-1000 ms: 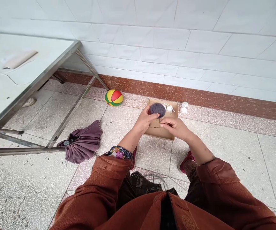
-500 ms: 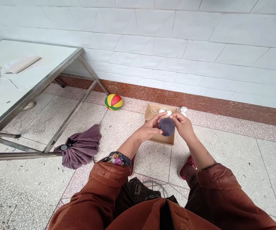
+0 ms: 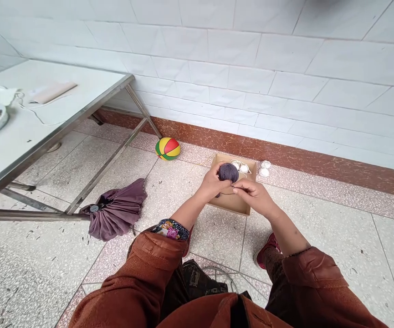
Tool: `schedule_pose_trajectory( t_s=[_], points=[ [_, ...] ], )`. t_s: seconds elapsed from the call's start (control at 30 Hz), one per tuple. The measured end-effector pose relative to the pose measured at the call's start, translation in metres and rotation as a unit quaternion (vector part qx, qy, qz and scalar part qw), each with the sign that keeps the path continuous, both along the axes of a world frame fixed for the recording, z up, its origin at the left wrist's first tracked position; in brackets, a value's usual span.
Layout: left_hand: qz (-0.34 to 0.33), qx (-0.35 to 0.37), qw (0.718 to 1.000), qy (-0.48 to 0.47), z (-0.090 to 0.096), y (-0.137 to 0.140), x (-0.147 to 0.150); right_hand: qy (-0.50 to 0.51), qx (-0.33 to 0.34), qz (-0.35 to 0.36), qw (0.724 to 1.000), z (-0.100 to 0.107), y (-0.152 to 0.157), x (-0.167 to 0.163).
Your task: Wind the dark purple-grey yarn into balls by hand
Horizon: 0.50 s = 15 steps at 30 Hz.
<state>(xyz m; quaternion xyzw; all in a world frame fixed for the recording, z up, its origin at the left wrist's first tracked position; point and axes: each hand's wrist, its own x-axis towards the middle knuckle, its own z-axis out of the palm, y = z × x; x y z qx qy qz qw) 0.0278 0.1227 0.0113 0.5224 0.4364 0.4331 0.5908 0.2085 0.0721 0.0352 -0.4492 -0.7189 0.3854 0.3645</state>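
Holding the purple-grey yarn ball [image 3: 228,172] over the cardboard box [image 3: 232,208], left hand [image 3: 213,184] has fingers and thumb curled around its left and lower side; right hand [image 3: 256,199] has thumb and forefinger pinched together at the ball's lower right; cannot tell whether a strand lies between them. Versus half a second ago: ball now further left over the box; right fingertips shifted from its upper right to below. White yarn balls [image 3: 243,169] in the box's far part; two more white balls [image 3: 264,168] just outside, on speckled floor [image 3: 319,223]; striped ball [image 3: 168,149] near the tiled wall [image 3: 237,50]; purple umbrella [image 3: 118,210] by the table [image 3: 94,82]. Bowl [image 3: 4,122] cut off at left; dark patch beneath left hand mostly covered, unidentified.
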Motion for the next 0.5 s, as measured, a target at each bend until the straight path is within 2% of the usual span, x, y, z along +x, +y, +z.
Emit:
schedule_pose_trajectory(
  t_s=[0.17, 0.27, 0.4, 0.5],
  points=[
    [-0.112, 0.019, 0.992, 0.047, -0.004, -0.003, 0.000, 0.048, 0.038, -0.113, 0.992, -0.001, 0.008, 0.015],
    [-0.206, 0.005, 0.978, 0.029, 0.002, -0.008, -0.001, 0.049, 0.018, -0.169, 0.984, -0.010, 0.014, 0.020],
    [-0.284, -0.045, 0.955, -0.069, 0.015, -0.016, -0.002, 0.036, -0.023, -0.207, 0.977, -0.019, 0.018, 0.020],
    [-0.301, -0.103, 0.932, -0.172, 0.023, -0.021, -0.003, 0.010, -0.045, -0.212, 0.976, -0.022, 0.019, 0.018]
  ],
)
